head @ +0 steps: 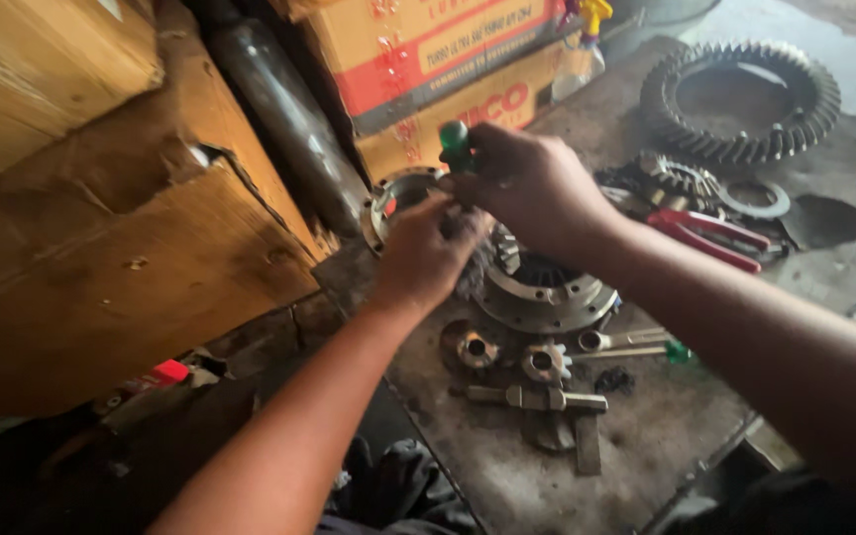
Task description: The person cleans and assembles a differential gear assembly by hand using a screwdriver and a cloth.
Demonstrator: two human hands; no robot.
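My right hand [532,188] is closed around a green-handled tool [455,145], held upright over a round metal differential housing [547,292] on the greasy bench. My left hand [426,253] grips a small metal part at the housing's left edge, partly hidden by the fingers and blurred. Behind the hands lies a second round housing piece [396,198]. In front of the housing sit two small bevel gears [475,348] [545,362] and a cross-shaped shaft [552,401].
A large ring gear [740,99] lies at the back right, with red-handled pliers [710,236] and smaller gears nearby. A wrench [626,340] rests right of the small gears. Cardboard boxes [428,59] and wooden panels [101,248] stand left and behind.
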